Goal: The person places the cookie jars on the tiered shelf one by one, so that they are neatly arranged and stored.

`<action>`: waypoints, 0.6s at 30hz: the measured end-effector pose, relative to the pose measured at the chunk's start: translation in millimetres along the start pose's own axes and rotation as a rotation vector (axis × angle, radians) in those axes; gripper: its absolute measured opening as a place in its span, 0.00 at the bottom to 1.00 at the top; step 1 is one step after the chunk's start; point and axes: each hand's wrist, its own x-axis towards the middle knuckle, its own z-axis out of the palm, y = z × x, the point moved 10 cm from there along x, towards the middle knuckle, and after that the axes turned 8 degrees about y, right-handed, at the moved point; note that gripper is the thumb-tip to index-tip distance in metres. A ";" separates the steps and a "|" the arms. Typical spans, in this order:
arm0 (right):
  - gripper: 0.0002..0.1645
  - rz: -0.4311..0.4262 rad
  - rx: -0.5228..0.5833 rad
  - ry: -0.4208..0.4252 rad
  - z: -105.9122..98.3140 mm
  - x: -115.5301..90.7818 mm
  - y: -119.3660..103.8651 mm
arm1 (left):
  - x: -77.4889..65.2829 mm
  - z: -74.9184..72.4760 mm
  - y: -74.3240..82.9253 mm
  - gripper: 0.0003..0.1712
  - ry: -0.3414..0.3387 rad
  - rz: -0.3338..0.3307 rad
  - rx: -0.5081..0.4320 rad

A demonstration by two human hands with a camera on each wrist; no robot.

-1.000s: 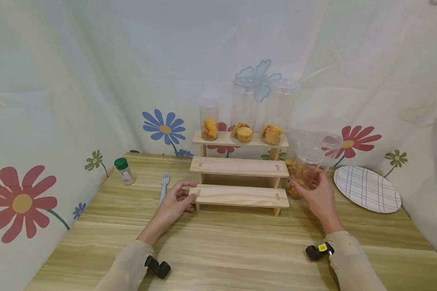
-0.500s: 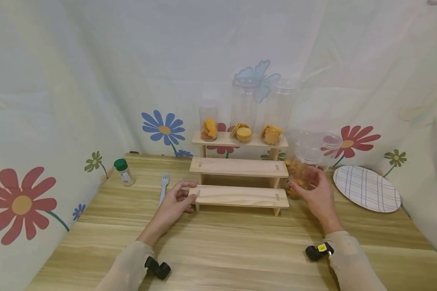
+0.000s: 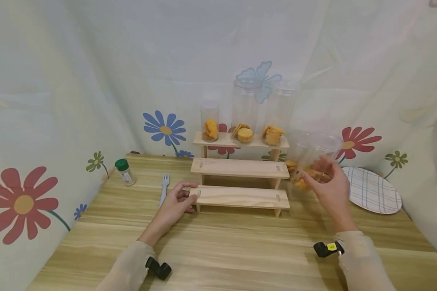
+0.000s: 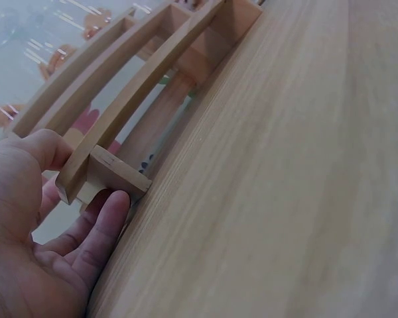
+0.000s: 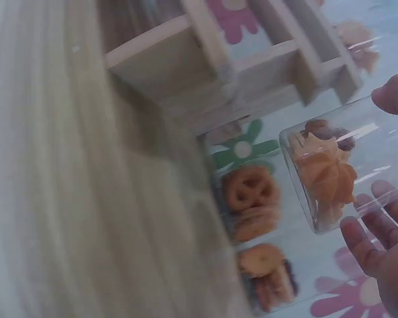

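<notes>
A three-tier wooden step shelf [image 3: 240,196] stands on the table, and my left hand [image 3: 176,202] grips the left end of its lowest step. In the left wrist view the fingers [image 4: 113,218] curl round the step's end and side leg. My right hand [image 3: 335,188] holds a clear jar of cookies [image 5: 325,172] to the right of the shelf. This jar is tilted and raised off the table, its base in the air. Three clear lidded jars with cookies, a short one [image 3: 210,125] and two tall ones [image 3: 245,109], stand on the top step.
Behind the held jar, more clear jars with cookies [image 5: 252,199] stand right of the shelf. A checked plate [image 3: 376,190] lies at the right. On the left are a green-capped shaker [image 3: 125,173] and a pale fork [image 3: 164,186]. A flowered curtain hangs behind the table.
My right hand has lifted the cookie jar off the table and moved it slightly right and up. The left hand stays on the shelf.
</notes>
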 end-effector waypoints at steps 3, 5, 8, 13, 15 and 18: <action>0.45 -0.020 -0.001 0.023 -10.0 2.7 -17.0 | 0.4 0.5 -0.2 0.22 -0.001 -0.001 -0.003; 0.44 -0.026 0.017 0.036 -13.9 2.4 -26.9 | 0.0 0.4 -0.3 0.22 -0.004 -0.001 -0.006; 0.43 -0.058 0.043 0.044 -16.2 0.4 -42.6 | 0.2 -0.1 -0.9 0.22 -0.004 0.000 -0.009; 0.44 -0.132 0.100 0.046 -13.0 -3.7 -69.7 | 1.3 -1.0 -2.1 0.22 0.000 0.001 -0.006; 0.44 -0.153 0.130 0.040 -9.9 -5.2 -79.5 | 1.5 -0.9 -2.6 0.22 -0.001 -0.002 -0.004; 0.42 -0.181 0.171 0.021 -2.6 -6.9 -92.1 | 1.1 -0.3 -2.1 0.22 -0.003 -0.003 -0.004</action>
